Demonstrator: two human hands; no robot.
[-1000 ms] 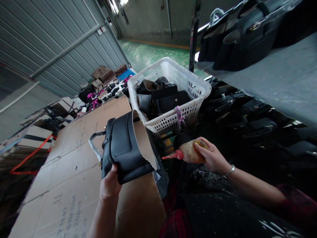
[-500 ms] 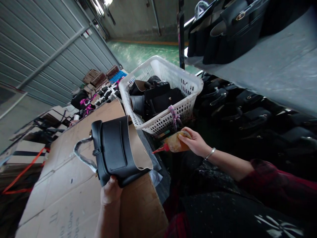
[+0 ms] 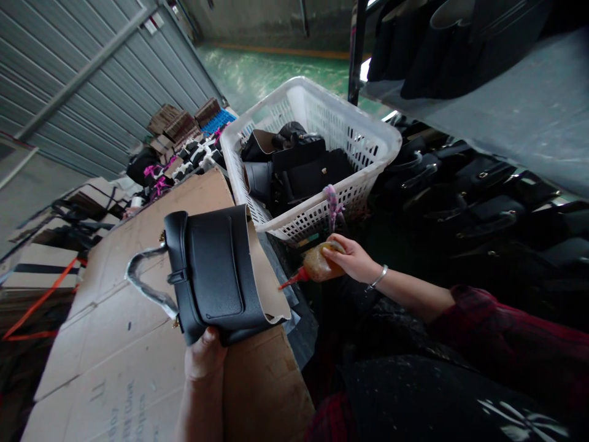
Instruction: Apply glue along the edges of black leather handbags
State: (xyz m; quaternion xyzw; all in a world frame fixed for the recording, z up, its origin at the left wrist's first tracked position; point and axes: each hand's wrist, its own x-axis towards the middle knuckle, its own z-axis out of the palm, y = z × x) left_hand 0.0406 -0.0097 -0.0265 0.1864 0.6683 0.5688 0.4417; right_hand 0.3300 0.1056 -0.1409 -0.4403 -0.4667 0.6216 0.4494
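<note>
Black bag: a handbag (image 3: 214, 270) turned on its side above a cardboard sheet (image 3: 78, 362); its wrapped handle (image 3: 150, 261) points left, its open end with a pale inside (image 3: 267, 279) faces right, toward the bottle.
Left hand: the left hand (image 3: 205, 356) pinches the bag at its lower edge, thumb against the near face; the other fingers are mostly hidden.
Right hand: the right hand (image 3: 352, 259) is wrapped round the bottle's rear, fingers pressed on it; a bracelet (image 3: 377, 278) circles the wrist.
Glue-like bottle: a cloudy amber squeeze bottle (image 3: 317, 264), long axis running left and slightly down from the hand; its red nozzle (image 3: 294, 278) leads.
Nozzle to bag: the tip lies over the pale open end in this view; whether it touches, I cannot tell.
Nearer hand: the left is on the bag itself; the right reaches the open end only through the bottle.
White basket: a basket (image 3: 299, 95) of black bags stands just beyond both.
</note>
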